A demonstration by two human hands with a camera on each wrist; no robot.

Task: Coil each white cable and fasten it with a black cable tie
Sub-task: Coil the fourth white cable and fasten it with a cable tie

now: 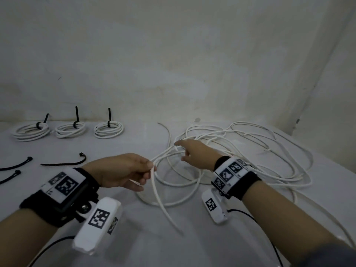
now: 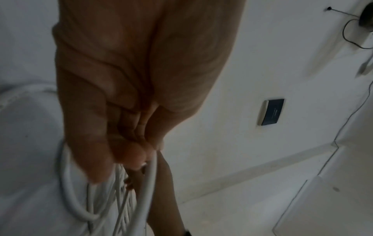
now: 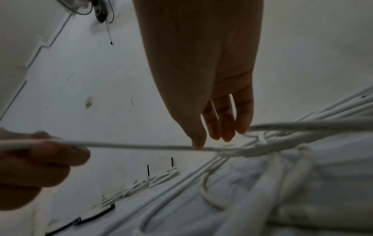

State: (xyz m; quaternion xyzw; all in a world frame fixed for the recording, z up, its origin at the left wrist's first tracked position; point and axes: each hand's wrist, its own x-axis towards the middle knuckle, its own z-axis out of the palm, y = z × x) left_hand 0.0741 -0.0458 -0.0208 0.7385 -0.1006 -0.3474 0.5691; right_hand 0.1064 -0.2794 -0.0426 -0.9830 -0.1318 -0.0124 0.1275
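My left hand [image 1: 133, 171] pinches a white cable [image 1: 157, 191] between thumb and fingers, and the cable's loose end hangs down toward me. In the left wrist view my left hand's fingers [image 2: 129, 153] curl round that cable [image 2: 150, 175]. My right hand [image 1: 189, 153] reaches into the loose white cable tangle [image 1: 250, 151] with fingers extended, its fingertips [image 3: 228, 134] touching strands and curled round nothing. Three coiled white cables [image 1: 70, 129] with black ties stand at the back left. Three loose black cable ties [image 1: 65, 162] lie at the left.
A white cloth covers the table [image 1: 57, 147], and a white wall [image 1: 173, 54] rises right behind it. Black camera leads [image 1: 250, 218] trail from both wrists toward me. The tangle spreads over the right half up to the table's right edge.
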